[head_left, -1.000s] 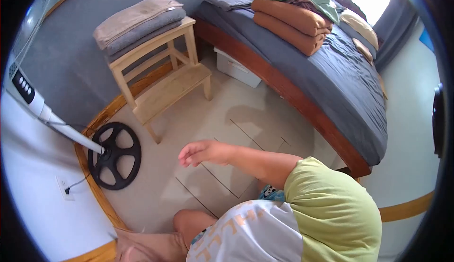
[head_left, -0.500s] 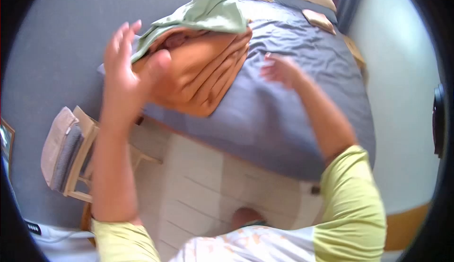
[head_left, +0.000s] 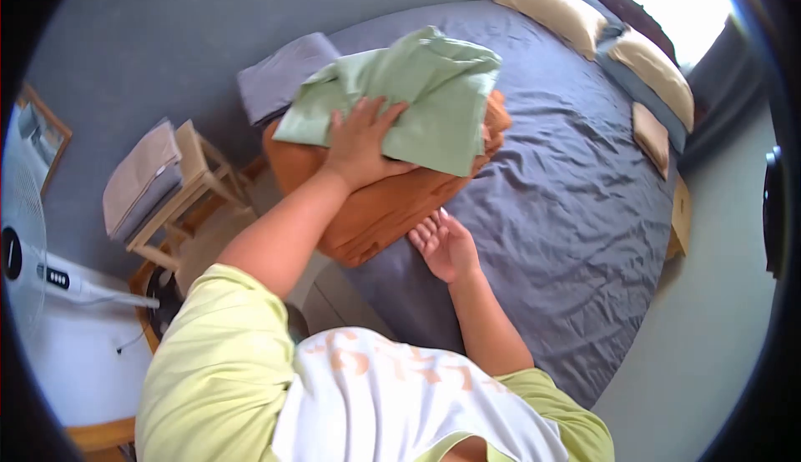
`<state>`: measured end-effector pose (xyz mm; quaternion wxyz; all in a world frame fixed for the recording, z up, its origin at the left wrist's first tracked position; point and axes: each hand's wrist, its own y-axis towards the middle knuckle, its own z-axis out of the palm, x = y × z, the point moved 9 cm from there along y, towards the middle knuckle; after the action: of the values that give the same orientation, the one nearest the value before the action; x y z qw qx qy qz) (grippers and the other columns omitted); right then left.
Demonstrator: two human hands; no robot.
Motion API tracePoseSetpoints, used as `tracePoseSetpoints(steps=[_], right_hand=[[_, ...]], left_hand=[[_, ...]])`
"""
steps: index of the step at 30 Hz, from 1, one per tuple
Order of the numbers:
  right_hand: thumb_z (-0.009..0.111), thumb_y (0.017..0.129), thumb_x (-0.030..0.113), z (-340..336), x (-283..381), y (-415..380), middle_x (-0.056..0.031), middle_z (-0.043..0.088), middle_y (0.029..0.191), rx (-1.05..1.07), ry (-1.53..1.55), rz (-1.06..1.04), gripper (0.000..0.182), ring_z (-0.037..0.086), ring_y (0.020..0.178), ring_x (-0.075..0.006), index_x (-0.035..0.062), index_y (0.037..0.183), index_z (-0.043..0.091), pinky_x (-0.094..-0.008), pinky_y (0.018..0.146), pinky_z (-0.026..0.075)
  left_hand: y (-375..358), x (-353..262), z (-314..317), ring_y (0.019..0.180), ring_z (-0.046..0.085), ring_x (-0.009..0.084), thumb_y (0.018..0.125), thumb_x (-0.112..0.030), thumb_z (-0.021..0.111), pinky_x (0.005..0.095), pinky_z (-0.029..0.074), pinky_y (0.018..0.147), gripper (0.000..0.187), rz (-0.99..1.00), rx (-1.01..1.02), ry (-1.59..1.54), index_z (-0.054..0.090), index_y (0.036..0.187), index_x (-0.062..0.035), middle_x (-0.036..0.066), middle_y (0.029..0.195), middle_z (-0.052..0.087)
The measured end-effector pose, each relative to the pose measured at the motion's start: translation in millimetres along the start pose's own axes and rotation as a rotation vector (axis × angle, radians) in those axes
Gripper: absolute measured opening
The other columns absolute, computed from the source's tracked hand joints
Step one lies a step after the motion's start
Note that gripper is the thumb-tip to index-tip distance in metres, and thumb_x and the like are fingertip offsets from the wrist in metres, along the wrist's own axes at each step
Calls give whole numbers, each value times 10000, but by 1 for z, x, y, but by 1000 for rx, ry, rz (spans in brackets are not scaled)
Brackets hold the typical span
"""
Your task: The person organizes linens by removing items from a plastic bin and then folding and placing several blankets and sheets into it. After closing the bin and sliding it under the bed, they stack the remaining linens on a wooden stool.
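My left hand (head_left: 365, 147) lies on the green cloth (head_left: 417, 78), its fingers spread and pressing down on nothing but fabric. Under that cloth is a folded orange blanket (head_left: 371, 216), whose front corner reaches out past the bed's edge. Palm up, my right hand (head_left: 450, 249) rests at the blanket's lower right side, fingers loosely extended; whether the fingertips reach beneath the blanket is not clear. Behind the pile, a folded grey-purple cloth (head_left: 288, 74) lies at the bed's far left corner.
The bed has a wrinkled grey sheet (head_left: 551, 178). Beige pillows (head_left: 551, 3) are at its head, with a small beige cushion (head_left: 651, 138) nearby. At left stand a wooden chair (head_left: 200, 183) holding folded cushions (head_left: 143, 178) and a white fan (head_left: 75, 278).
The view has swung toward the bed's left side. My left hand, raised before, has come down onto the green cloth. My right hand has moved to the orange blanket's edge.
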<state>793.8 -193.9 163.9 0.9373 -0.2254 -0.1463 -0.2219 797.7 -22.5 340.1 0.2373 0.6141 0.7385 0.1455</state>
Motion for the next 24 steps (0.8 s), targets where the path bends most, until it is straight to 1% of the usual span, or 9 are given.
tracePoseSetpoints(steps=[4, 10, 13, 16, 18, 20, 22, 23, 24], right_hand=[[626, 833, 186, -5, 3, 53, -45, 577, 1257, -142, -35, -227, 415, 465, 1240, -248, 71, 1223, 543, -417, 1072, 326], [663, 777, 167, 40, -6, 58, -78, 586, 1237, 174, -21, -124, 482, 497, 1203, -290, 78, 1233, 536, -443, 1076, 337], [687, 781, 246, 47, -12, 66, -118, 578, 1240, 189, -119, -348, 537, 550, 1138, -292, 71, 1259, 514, -450, 991, 441], [658, 826, 392, 106, -51, 75, -115, 527, 1321, 261, -175, -459, 639, 503, 1211, -300, 96, 1352, 447, -466, 1018, 421], [674, 817, 371, 180, -74, 98, -110, 542, 1301, 394, -116, -439, 614, 521, 1185, -290, 84, 1321, 473, -464, 1004, 430], [691, 808, 350, 265, -98, 120, -106, 557, 1280, 579, 8, -337, 588, 540, 1159, -280, 72, 1289, 500, -461, 991, 439], [707, 799, 329, 345, -134, 138, -101, 572, 1259, 771, 143, -187, 562, 558, 1133, -270, 59, 1258, 527, -459, 978, 449], [689, 803, 224, 384, -165, 145, -99, 571, 1264, 1062, 256, 46, 504, 548, 1143, -268, 59, 1253, 532, -457, 1005, 423], [684, 795, 327, 410, -189, 164, -100, 602, 1213, 839, 157, -17, 504, 544, 1135, -282, 64, 1208, 566, -452, 1014, 406]], left_hand=[[4, 15, -4, 1303, 400, 303, 674, -487, 708, 660, 254, 993, 847, -46, 27, -147, 370, 1394, -196, 106, 1395, 438], [28, 23, -14, 1089, 597, 292, 834, -250, 516, 637, 331, 958, 364, -75, 183, -189, 588, 1155, -95, 124, 1148, 630], [21, 13, -55, 924, 648, 305, 836, -205, 500, 512, 453, 823, 273, 27, 175, -157, 596, 1049, -62, 136, 986, 648], [-5, 11, -143, 806, 652, 290, 803, -206, 518, 439, 481, 750, 209, 140, -83, 115, 623, 927, -74, 122, 894, 638], [-12, 18, -213, 751, 650, 251, 794, -204, 529, 388, 481, 714, 186, 228, -260, 303, 625, 887, -76, 107, 862, 637], [-4, 40, -268, 711, 650, 249, 786, -183, 537, 377, 493, 676, 174, 304, -211, 343, 620, 877, -61, 112, 798, 633], [-13, 81, -324, 814, 622, 236, 814, -157, 523, 359, 470, 750, 198, 310, -155, 368, 597, 973, -64, 111, 900, 621], [-20, 106, -353, 866, 609, 230, 829, -144, 516, 351, 458, 787, 219, 280, -117, 358, 586, 1021, -65, 111, 951, 616], [-25, 133, -375, 917, 595, 223, 843, -131, 509, 342, 447, 825, 244, 245, -80, 338, 574, 1069, -67, 110, 1002, 610]])
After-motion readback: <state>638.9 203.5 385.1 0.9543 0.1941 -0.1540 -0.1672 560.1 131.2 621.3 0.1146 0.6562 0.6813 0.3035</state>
